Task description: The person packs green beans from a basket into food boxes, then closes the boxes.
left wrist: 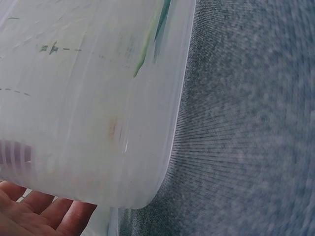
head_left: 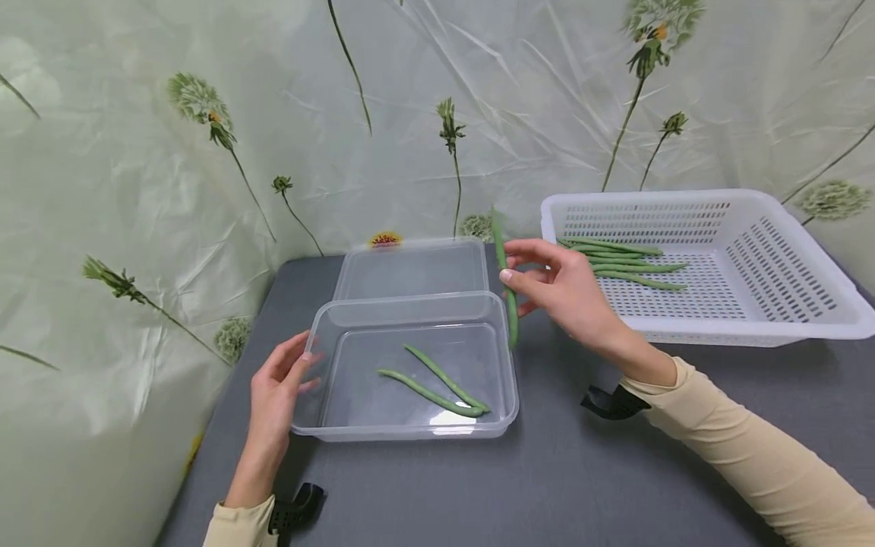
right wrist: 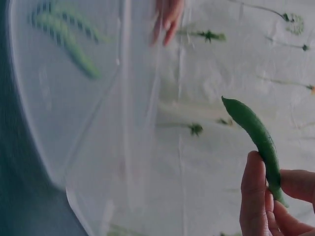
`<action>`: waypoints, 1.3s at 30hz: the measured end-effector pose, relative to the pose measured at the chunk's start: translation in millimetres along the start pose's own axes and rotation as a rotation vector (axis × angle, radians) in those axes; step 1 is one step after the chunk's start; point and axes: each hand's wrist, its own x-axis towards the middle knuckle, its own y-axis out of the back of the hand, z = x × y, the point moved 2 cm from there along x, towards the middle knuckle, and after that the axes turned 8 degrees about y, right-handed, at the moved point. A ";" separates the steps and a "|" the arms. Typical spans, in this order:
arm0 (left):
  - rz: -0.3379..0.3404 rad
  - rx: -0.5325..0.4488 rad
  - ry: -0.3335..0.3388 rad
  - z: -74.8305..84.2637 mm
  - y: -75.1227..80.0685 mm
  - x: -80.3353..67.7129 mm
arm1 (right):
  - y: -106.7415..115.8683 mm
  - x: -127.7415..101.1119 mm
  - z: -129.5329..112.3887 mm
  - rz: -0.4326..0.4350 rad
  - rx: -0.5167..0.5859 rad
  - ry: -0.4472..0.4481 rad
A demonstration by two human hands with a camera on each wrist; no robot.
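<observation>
My right hand [head_left: 547, 285] pinches a long green bean [head_left: 507, 292] held upright over the right rim of a clear plastic container [head_left: 342, 427]; the bean [right wrist: 256, 135] also shows between thumb and fingers in the right wrist view. Two green beans [head_left: 437, 384] lie inside the container. My left hand [head_left: 280, 380] rests against the container's left wall with fingers straight; the fingers [left wrist: 39, 214] show under the container [left wrist: 88, 118] in the left wrist view.
A white perforated basket [head_left: 766, 258] at the right holds several green beans [head_left: 625, 262]. The clear lid [head_left: 410, 266] lies behind the container. All stand on a grey table [head_left: 560, 471] backed by a floral plastic sheet [head_left: 137, 190].
</observation>
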 end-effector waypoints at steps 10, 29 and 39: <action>0.009 0.003 0.011 0.7 0.6 2.2 | -46.5 -0.8 19.6 -0.196 0.013 -0.033; 0.002 0.005 0.007 -0.5 -0.4 1.4 | -70.5 -6.7 37.2 -0.397 -0.356 0.009; 0.001 0.010 0.005 -4.5 1.6 3.1 | -63.1 -16.2 31.4 -0.351 -0.182 0.017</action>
